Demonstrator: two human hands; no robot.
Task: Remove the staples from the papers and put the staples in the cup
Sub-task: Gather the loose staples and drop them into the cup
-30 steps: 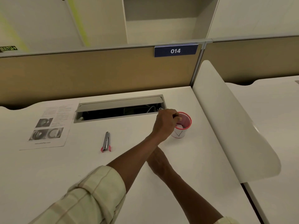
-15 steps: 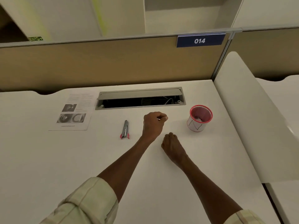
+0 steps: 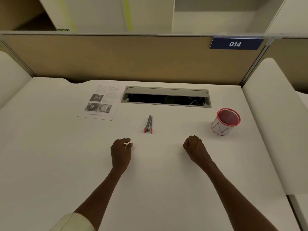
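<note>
Desk (image 3: 50,164), white and wide, filled most of the view, bounded at its far edge by a tan partition (image 3: 116,57) carrying a blue plate (image 3: 235,44) marked 014. White rounded dividers rose at the left and right sides. Cable tray (image 3: 166,97) sat recessed in the far middle of the desk, lid raised, dark inside with cords faintly visible.

Both forearms reached in from the near edge, well apart. Left hand (image 3: 120,151) lay on the desk near the middle, fingers loosely curled, thumb and forefinger close together at the tip; whether anything was pinched there could not be told. Right hand (image 3: 195,148) rested to the right of it, knuckles up, fingers curled under, nothing visible in its grip. A pale striped sleeve (image 3: 73,222) showed on the left arm at the near edge.

Paper (image 3: 100,102), 1 printed sheet uppermost with text and 3 grey pictures, lay flat at the far left, just beside the tray. Cup (image 3: 225,122), white with a red rim and red inside, stood upright at the right, beyond the right hand; its contents were too small to make out. Staple remover (image 3: 148,124), metal with pink ends, lay between the hands and the tray, untouched.
</note>
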